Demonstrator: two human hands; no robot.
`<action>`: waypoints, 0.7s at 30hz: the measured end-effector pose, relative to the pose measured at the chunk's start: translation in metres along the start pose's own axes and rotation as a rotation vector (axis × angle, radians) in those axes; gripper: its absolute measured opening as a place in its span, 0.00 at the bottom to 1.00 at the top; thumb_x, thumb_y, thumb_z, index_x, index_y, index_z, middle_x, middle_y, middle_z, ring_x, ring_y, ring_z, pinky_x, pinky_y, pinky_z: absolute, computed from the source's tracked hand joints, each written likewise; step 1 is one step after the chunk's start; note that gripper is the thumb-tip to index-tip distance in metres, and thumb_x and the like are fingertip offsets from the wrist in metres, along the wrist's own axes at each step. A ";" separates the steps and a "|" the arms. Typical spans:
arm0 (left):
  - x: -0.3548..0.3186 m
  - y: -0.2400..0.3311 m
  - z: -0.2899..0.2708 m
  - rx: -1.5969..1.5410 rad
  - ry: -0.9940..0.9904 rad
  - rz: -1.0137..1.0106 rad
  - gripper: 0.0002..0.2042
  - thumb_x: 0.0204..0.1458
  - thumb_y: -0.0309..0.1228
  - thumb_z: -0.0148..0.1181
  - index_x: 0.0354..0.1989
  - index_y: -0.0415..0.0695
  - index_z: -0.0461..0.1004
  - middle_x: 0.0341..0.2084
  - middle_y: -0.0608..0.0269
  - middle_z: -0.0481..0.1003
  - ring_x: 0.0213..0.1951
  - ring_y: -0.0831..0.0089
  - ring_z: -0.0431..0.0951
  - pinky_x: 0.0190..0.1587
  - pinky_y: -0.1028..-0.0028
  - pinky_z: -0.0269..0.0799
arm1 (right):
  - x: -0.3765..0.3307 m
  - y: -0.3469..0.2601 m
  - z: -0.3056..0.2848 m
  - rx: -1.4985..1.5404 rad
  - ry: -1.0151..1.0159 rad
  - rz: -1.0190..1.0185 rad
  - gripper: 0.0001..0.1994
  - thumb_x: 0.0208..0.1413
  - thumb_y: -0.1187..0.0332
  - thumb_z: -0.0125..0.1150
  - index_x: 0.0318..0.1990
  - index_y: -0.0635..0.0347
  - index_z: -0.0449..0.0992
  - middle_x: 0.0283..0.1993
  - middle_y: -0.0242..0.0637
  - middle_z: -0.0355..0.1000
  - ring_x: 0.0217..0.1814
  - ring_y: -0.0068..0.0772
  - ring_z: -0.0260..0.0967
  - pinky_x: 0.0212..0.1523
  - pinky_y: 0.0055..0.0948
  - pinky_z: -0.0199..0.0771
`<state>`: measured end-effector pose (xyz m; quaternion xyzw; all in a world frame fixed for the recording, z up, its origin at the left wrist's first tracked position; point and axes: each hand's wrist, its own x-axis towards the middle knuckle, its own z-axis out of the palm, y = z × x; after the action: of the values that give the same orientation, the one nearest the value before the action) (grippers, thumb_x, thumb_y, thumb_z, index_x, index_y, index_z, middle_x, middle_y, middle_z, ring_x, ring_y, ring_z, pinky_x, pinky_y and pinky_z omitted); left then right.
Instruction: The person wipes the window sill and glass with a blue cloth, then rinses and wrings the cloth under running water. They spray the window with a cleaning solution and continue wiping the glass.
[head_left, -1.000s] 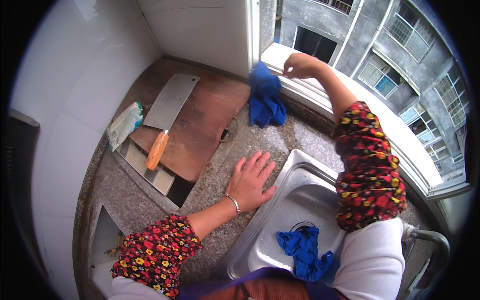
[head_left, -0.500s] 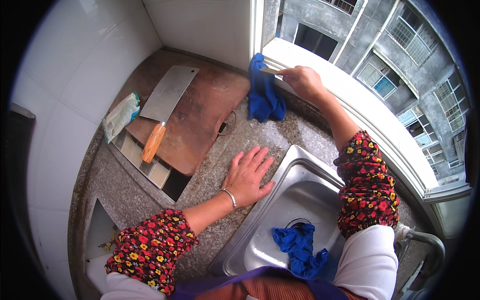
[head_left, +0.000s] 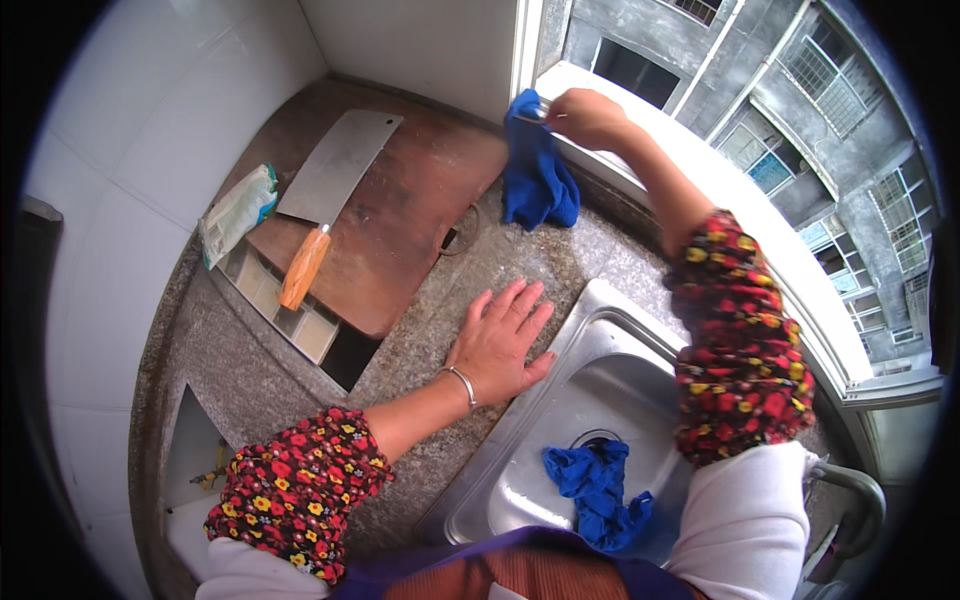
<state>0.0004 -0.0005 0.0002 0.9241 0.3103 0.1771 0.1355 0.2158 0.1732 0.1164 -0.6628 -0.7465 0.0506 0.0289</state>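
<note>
My right hand (head_left: pixel 592 117) is closed around a thin, flat tool (head_left: pixel 530 114) whose far end is pressed against a blue cloth (head_left: pixel 538 180). The tool's exact kind is hard to make out. The cloth hangs from the window ledge corner down onto the stone counter. Fingers spread, my left hand (head_left: pixel 500 345) lies flat on the counter (head_left: pixel 420 385) beside the sink, holding nothing. A second blue cloth (head_left: pixel 600 490) lies crumpled in the steel sink (head_left: pixel 560 400), partly over the drain.
A cleaver (head_left: pixel 340 170) with a wooden handle lies on a brown cutting board (head_left: pixel 400 240) at the back left. Next to it is a white and green plastic packet (head_left: pixel 238 215). The window frame (head_left: pixel 700 200) runs along the right. A tap (head_left: pixel 855 490) stands right of the sink.
My right hand has moved slightly up and away along the window ledge with the tool at the cloth. My left hand stays flat on the counter. The whole view has shifted slightly.
</note>
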 end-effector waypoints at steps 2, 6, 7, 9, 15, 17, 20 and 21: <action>0.000 0.001 -0.001 0.013 0.003 -0.009 0.26 0.45 0.43 0.55 0.53 0.45 0.64 0.58 0.55 0.57 0.61 0.61 0.52 0.59 0.55 0.46 | 0.002 0.000 0.001 0.013 0.003 0.022 0.10 0.47 0.66 0.56 0.38 0.51 0.78 0.36 0.40 0.74 0.40 0.39 0.71 0.43 0.31 0.69; 0.000 0.002 -0.002 0.032 0.009 0.008 0.27 0.45 0.43 0.55 0.53 0.45 0.64 0.58 0.56 0.56 0.61 0.61 0.52 0.59 0.55 0.46 | -0.003 0.017 -0.006 0.003 -0.099 -0.033 0.11 0.47 0.65 0.57 0.38 0.53 0.78 0.33 0.40 0.75 0.38 0.38 0.72 0.42 0.31 0.69; 0.000 0.002 -0.001 0.037 -0.002 0.001 0.27 0.45 0.44 0.55 0.53 0.45 0.64 0.59 0.56 0.56 0.61 0.61 0.52 0.59 0.55 0.46 | -0.003 0.018 -0.006 0.064 -0.161 -0.093 0.11 0.46 0.65 0.56 0.37 0.52 0.78 0.35 0.41 0.75 0.39 0.39 0.72 0.41 0.33 0.69; 0.001 0.001 -0.001 0.031 -0.015 -0.003 0.27 0.45 0.44 0.55 0.53 0.45 0.64 0.59 0.57 0.56 0.61 0.61 0.52 0.59 0.55 0.46 | -0.001 0.021 -0.002 0.084 -0.094 -0.102 0.10 0.46 0.65 0.56 0.36 0.53 0.78 0.36 0.40 0.74 0.40 0.39 0.71 0.41 0.33 0.69; 0.001 0.001 0.000 0.041 -0.022 0.004 0.26 0.45 0.43 0.55 0.53 0.45 0.64 0.59 0.57 0.56 0.61 0.62 0.52 0.59 0.55 0.46 | 0.000 0.033 0.024 0.083 0.048 -0.086 0.10 0.47 0.64 0.55 0.35 0.54 0.78 0.36 0.40 0.74 0.39 0.41 0.71 0.42 0.35 0.68; 0.001 0.001 0.000 0.043 -0.022 0.006 0.26 0.45 0.43 0.55 0.53 0.45 0.64 0.58 0.57 0.57 0.61 0.61 0.52 0.59 0.55 0.46 | -0.023 0.055 0.017 0.010 -0.129 0.026 0.11 0.47 0.64 0.55 0.36 0.54 0.78 0.36 0.41 0.74 0.39 0.42 0.71 0.42 0.35 0.68; 0.001 0.000 0.000 0.045 0.004 0.006 0.26 0.45 0.43 0.54 0.53 0.46 0.64 0.58 0.57 0.57 0.61 0.61 0.52 0.59 0.56 0.46 | -0.093 0.094 -0.001 0.048 -0.169 -0.005 0.10 0.47 0.65 0.57 0.38 0.49 0.78 0.36 0.40 0.74 0.41 0.40 0.70 0.43 0.35 0.68; 0.001 0.000 0.001 0.052 -0.009 0.004 0.26 0.45 0.43 0.54 0.53 0.46 0.64 0.58 0.57 0.57 0.61 0.61 0.52 0.59 0.56 0.46 | -0.115 0.103 -0.005 0.110 -0.197 0.073 0.11 0.46 0.65 0.58 0.39 0.49 0.78 0.37 0.40 0.74 0.42 0.40 0.70 0.44 0.35 0.68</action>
<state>0.0014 0.0001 -0.0007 0.9287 0.3124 0.1653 0.1125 0.3314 0.0717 0.1127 -0.6789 -0.7171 0.1574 -0.0099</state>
